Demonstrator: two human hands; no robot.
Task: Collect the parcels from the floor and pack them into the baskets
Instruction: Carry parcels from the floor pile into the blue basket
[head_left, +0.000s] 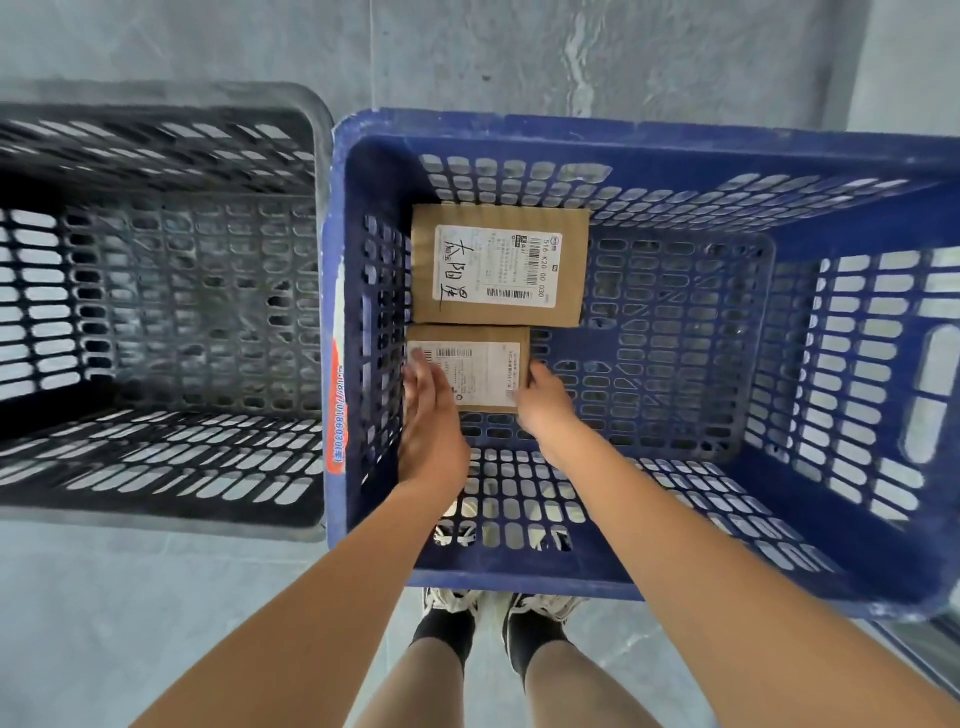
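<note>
A grey basket (156, 312) stands on the floor (130, 613) just left of the blue basket (675, 145), their rims touching or nearly so. An orange sticker (336, 410) runs along the blue basket's left rim.

Inside the blue basket, against its left wall, lie two cardboard parcels, label up. The large parcel (498, 265) sits toward the far wall, with handwriting and barcodes on its white label. The small parcel (470, 369) lies just nearer than it, their edges touching or almost so.

The left hand (431, 415) reaches into the blue basket, fingers fairly straight and blurred, lying at the small parcel's left edge; whether it grips the parcel cannot be told. The right hand (543, 405) holds the small parcel's right near corner, thumb up along its right edge. The hands are apart, one on each side of that parcel.

Below the blue basket's near rim, two shoes (498, 605) with dark socks stand on the floor.
</note>
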